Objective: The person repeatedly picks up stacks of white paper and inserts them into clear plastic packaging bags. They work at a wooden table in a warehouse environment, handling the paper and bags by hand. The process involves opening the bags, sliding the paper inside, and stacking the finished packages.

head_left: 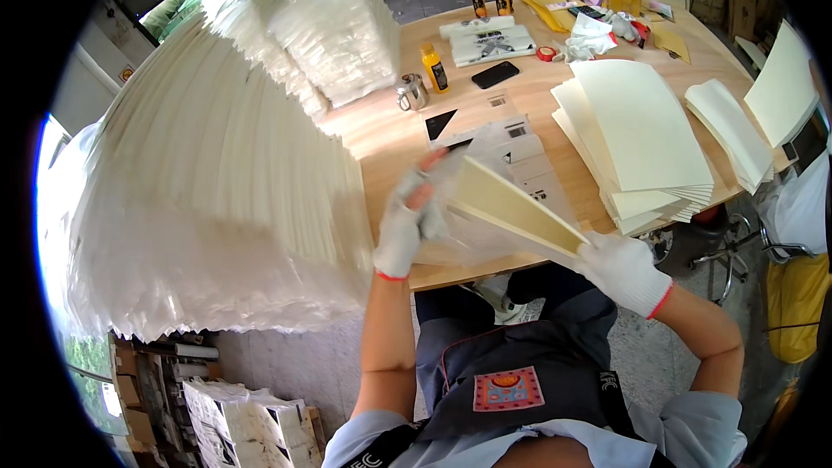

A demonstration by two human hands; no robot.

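Your right hand (pixel 617 270) pinches one end of the cream sheeting (pixel 518 208) over the wooden table (pixel 384 165); your left hand (pixel 406 224), blurred, is at a clear plastic bag (pixel 454 232), its grip impossible to tell.

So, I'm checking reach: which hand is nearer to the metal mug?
Left. The left hand is on the person's side of the metal mug, not touching it; the right hand is farther off, down and to the right, gripping the cream board.
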